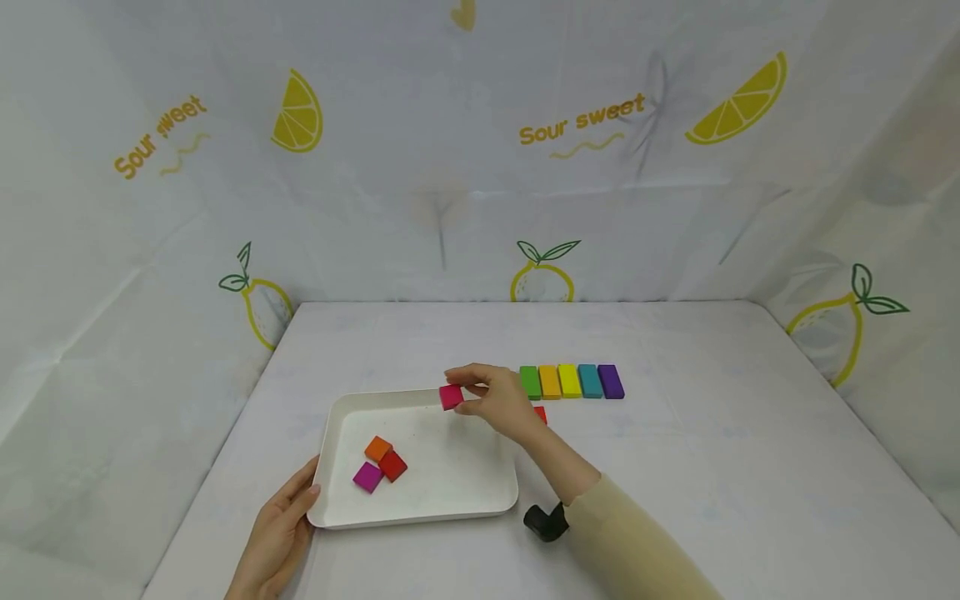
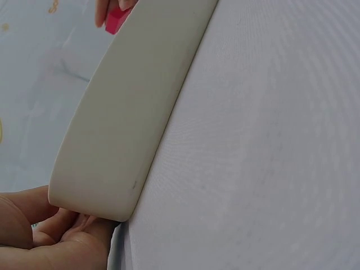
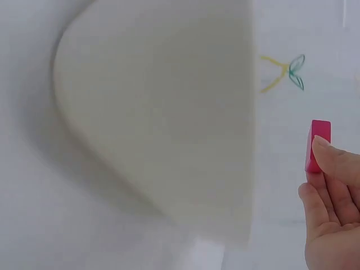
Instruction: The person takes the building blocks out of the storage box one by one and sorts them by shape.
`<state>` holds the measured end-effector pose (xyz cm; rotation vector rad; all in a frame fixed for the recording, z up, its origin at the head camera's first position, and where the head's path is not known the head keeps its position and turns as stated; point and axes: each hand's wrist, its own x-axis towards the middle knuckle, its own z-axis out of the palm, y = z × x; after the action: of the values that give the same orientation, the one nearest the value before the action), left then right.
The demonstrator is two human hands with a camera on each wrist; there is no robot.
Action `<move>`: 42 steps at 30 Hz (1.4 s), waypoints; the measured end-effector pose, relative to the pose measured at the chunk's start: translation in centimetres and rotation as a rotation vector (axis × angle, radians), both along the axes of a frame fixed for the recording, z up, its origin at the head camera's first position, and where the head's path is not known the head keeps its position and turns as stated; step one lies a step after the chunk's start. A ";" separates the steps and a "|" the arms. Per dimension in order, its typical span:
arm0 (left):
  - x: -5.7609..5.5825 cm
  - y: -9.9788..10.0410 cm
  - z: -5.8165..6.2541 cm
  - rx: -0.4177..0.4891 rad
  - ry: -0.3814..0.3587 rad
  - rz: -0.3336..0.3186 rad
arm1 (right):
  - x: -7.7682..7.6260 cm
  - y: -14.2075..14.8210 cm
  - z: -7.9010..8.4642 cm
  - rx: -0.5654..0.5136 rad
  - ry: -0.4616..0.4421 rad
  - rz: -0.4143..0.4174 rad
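My right hand (image 1: pixel 504 403) pinches a pink block (image 1: pixel 451 397) between thumb and fingers, above the far rim of a white tray (image 1: pixel 450 475). The same pink block (image 3: pixel 318 146) appears upright in the right wrist view. Inside the tray, toward its left side, lie an orange block (image 1: pixel 378 448), a red block (image 1: pixel 393 466) and a magenta block (image 1: pixel 368 477). My left hand (image 1: pixel 277 529) holds the tray's left edge, thumb at the rim. In the left wrist view its fingers (image 2: pixel 34 205) meet the tray's end wall; part of that grip is hidden.
Right of the tray stands a row of several colored blocks, from a green block (image 1: pixel 530 382) to a purple block (image 1: pixel 611 382). Another red block (image 1: pixel 541 414) is partly covered by my right wrist. A black object (image 1: pixel 545 523) shows beside the right sleeve.
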<state>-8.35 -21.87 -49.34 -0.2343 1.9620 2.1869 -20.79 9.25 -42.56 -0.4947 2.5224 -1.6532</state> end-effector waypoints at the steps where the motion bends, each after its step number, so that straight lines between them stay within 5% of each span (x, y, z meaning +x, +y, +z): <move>1: 0.0 0.0 0.0 0.005 0.002 -0.001 | -0.1 0.6 0.1 -0.008 -0.005 -0.020; 10: -0.1 -0.1 0.0 0.019 0.004 0.000 | -1.0 6.3 -0.6 -0.010 -0.042 -0.162; 22: 0.0 0.0 -0.2 0.017 -0.015 0.001 | 0.1 12.7 -3.1 0.065 -0.056 -0.271; 42: -0.1 0.0 -0.1 0.024 -0.002 0.012 | 0.1 14.1 -4.5 0.231 -0.081 -0.265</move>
<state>-8.42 -21.83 -49.49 -0.2446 1.9370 2.2158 -20.69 23.40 -47.05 -0.0733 2.7657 -1.3903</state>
